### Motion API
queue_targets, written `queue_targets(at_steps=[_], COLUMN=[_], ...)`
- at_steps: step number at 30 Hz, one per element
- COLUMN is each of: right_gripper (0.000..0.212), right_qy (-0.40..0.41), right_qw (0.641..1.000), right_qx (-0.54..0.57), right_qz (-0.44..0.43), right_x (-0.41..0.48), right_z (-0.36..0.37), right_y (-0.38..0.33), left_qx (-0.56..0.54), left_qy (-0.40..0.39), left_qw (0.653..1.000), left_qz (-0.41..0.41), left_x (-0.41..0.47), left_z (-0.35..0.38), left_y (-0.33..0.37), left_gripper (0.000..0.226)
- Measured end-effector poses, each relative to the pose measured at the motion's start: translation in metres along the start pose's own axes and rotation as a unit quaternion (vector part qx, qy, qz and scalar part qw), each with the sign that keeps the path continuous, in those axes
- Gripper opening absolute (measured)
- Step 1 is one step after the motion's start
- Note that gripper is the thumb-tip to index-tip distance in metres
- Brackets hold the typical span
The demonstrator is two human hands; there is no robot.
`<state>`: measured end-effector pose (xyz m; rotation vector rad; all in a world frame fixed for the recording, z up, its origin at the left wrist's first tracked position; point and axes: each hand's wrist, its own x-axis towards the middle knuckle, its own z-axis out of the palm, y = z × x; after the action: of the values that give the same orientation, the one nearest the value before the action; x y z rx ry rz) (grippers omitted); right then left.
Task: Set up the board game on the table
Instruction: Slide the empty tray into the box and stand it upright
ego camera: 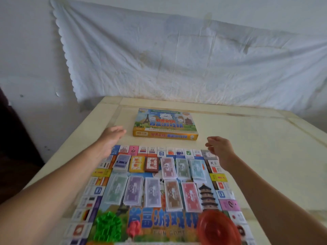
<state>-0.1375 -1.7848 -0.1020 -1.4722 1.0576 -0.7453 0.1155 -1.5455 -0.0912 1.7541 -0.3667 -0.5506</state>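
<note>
The game board [228,193] lies flat on the cream table [256,156], with several stacks of paper money [154,191] and three card decks [137,163] on its middle. A heap of green pieces [108,227], some red pieces [134,228] and a red translucent bowl [218,228] sit at the near edge. The closed game box [165,124] lies beyond the board. My left hand [113,137] hovers left of the box, fingers straight, holding nothing. My right hand [219,147] hovers right of it, fingers loosely curled and empty.
A wrinkled white cloth [177,59] hangs on the wall behind the table. Something dark [16,156] stands to the left of the table. Bare tabletop stretches to the right of the board and box.
</note>
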Motion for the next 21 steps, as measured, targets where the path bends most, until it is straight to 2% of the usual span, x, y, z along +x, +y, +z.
queue_targets(at_steps=[5, 8, 11, 15, 21], right_gripper=[0.017, 0.019, 0.018, 0.023, 0.024], right_qy=[-0.003, 0.012, 0.036, 0.037, 0.01], right_qw=[1.0, 1.0, 0.998, 0.992, 0.974], right_qx=[0.018, 0.004, -0.033, -0.113, -0.221], right_qz=[-0.012, -0.019, -0.031, -0.036, -0.044], right_x=[-0.067, -0.096, -0.119, -0.138, -0.156], right_z=[-0.026, -0.043, -0.06, -0.074, -0.071], right_y=[0.007, 0.018, 0.026, 0.034, 0.046], left_qx=[-0.006, 0.031, 0.112, 0.283, 0.337], left_qy=[-0.009, 0.0, 0.024, 0.01, -0.022], left_qw=[0.999, 0.997, 0.988, 0.949, 0.934], left_qz=[0.038, 0.066, 0.106, 0.135, 0.117], left_x=[-0.062, -0.094, -0.123, -0.143, -0.147], left_z=[-0.03, -0.049, -0.064, -0.078, -0.079], left_y=[-0.015, -0.028, -0.041, -0.065, -0.083], left_gripper=[0.038, 0.035, 0.033, 0.037, 0.044])
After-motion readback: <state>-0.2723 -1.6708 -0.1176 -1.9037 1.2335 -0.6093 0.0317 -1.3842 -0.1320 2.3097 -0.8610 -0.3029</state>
